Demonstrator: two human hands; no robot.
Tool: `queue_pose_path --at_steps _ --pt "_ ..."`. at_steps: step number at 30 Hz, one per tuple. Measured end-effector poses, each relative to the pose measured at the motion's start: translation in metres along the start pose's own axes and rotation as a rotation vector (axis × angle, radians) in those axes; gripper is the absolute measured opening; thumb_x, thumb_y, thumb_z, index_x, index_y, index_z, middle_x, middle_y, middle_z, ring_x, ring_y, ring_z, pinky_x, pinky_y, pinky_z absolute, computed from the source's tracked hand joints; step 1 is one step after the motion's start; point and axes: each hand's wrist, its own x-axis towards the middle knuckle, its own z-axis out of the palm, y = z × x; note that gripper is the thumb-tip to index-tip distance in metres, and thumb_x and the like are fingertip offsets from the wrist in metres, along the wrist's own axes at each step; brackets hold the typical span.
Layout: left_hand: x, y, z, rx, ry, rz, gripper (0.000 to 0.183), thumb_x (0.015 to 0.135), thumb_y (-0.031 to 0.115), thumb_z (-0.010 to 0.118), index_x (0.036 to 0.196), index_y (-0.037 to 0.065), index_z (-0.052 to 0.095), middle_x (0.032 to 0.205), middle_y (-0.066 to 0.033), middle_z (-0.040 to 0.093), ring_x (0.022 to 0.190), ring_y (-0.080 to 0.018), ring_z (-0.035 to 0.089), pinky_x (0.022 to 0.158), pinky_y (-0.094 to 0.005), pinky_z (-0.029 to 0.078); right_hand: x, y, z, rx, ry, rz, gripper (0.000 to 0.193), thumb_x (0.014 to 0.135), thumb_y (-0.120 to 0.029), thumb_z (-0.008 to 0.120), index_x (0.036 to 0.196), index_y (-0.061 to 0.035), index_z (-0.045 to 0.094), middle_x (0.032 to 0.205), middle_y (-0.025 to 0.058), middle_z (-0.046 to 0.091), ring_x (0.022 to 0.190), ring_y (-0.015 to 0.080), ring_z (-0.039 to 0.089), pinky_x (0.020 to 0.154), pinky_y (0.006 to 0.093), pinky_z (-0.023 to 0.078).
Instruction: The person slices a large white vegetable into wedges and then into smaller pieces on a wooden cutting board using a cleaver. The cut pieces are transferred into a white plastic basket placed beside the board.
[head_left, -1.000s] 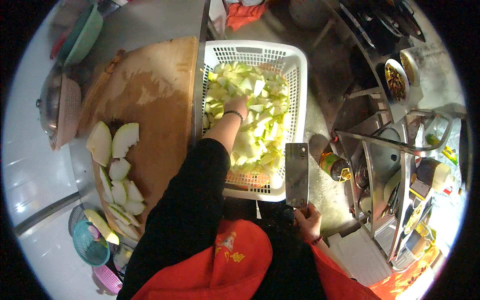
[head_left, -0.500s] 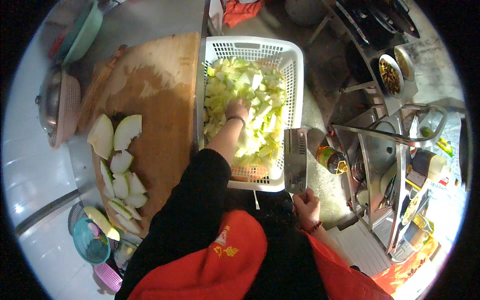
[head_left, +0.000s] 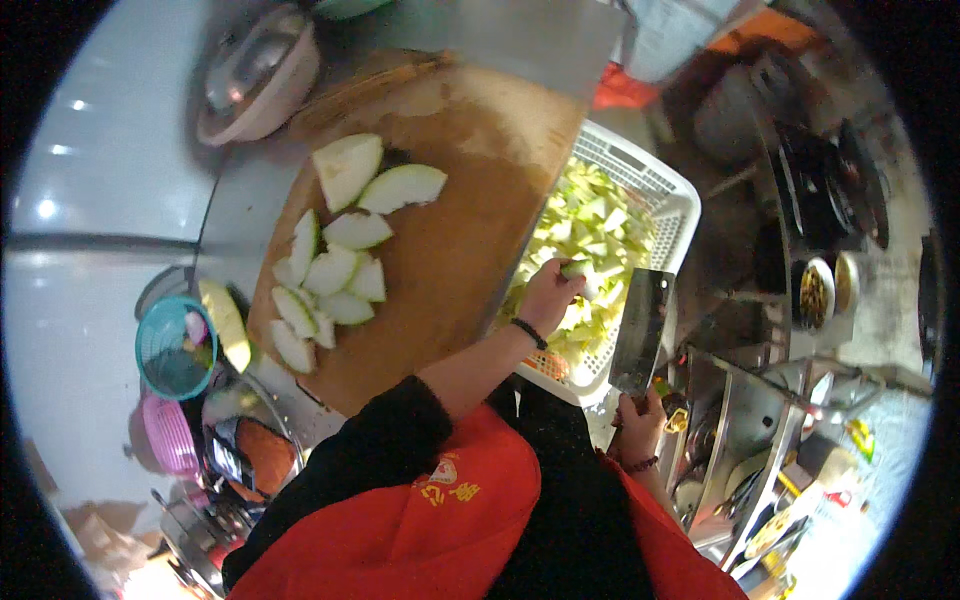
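Observation:
Over a white plastic basket (head_left: 692, 200), my left hand (head_left: 550, 300) pinches a small green-skinned melon piece (head_left: 577, 270). Below it, the basket holds a heap of chopped pale green melon (head_left: 605, 225). Gripped by its handle in my right hand (head_left: 640, 425) is a broad-bladed cleaver (head_left: 641, 330), its blade upright beside the basket's right wall. On the left, a wooden cutting board (head_left: 455, 240) carries several white-fleshed melon wedges (head_left: 332, 270) with green rind. The fingertips of my left hand are partly hidden by the piece.
A lidded pink bowl (head_left: 275, 95) stands beyond the board. Left of it sit a teal basket (head_left: 150, 350), a pink basket (head_left: 170, 435) and a long yellowish vegetable piece (head_left: 225, 325). Metal racks (head_left: 745, 440) and an oil bottle (head_left: 675, 410) stand at the right.
My left hand has risen from deep in the chopped melon and now holds a piece. The view has turned, shifting board and basket rightward. The cleaver stays in my right hand.

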Motion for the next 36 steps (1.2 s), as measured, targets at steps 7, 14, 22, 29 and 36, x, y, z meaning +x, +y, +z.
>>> queue_pose_path --at_steps 7,14,22,29,36 --pt "-0.048 0.041 -0.061 -0.300 0.313 0.013 0.027 0.095 0.019 0.059 0.115 0.000 0.061 0.091 -0.0075 0.067 0.076 -0.0154 0.064 0.069 -0.0281 0.051 0.010 -0.030 0.018 -0.067 -0.115 -0.132 0.013 0.085 -0.006 0.066 0.094 0.0001 0.059 0.067 0.0017 0.058 0.054 0.0085 0.053 0.048 0.0256 0.043" --pt "-0.044 0.065 -0.095 0.343 0.548 0.178 0.028 0.087 0.021 0.068 0.109 0.004 0.068 0.100 -0.0120 0.068 0.085 -0.0238 0.066 0.074 -0.0372 0.052 0.015 -0.058 0.030 -0.169 -0.266 -0.175 0.033 0.086 -0.008 0.066 0.118 0.0004 0.064 0.066 -0.0006 0.055 0.056 0.0071 0.050 0.050 0.0255 0.042" --pt "-0.059 0.050 -0.163 0.724 0.756 0.445 0.024 0.082 0.015 0.073 0.103 0.005 0.066 0.117 -0.0122 0.060 0.099 -0.0280 0.062 0.084 -0.0382 0.051 0.016 -0.086 0.060 -0.388 -0.403 -0.369 0.042 0.087 -0.013 0.067 0.126 0.0027 0.059 0.067 0.0033 0.058 0.060 0.0094 0.052 0.057 0.0269 0.044" --pt "-0.067 0.042 -0.165 0.644 0.684 0.591 0.021 0.078 0.009 0.073 0.098 0.003 0.067 0.104 -0.0155 0.065 0.104 -0.0342 0.060 0.090 -0.0400 0.050 0.010 -0.151 0.116 -0.691 -0.625 -0.667 0.040 0.091 -0.022 0.061 0.127 -0.0050 0.058 0.087 0.0194 0.070 0.074 0.0351 0.067 0.068 0.0410 0.054" --pt "-0.060 0.041 -0.167 0.748 0.643 0.604 0.025 0.076 0.008 0.071 0.100 0.005 0.065 0.110 -0.0143 0.064 0.107 -0.0358 0.058 0.094 -0.0428 0.048 0.021 -0.150 0.154 -1.144 -0.647 -0.673 0.037 0.094 -0.030 0.054 0.123 -0.0073 0.056 0.087 0.0193 0.069 0.081 0.0385 0.066 0.072 0.0497 0.052"
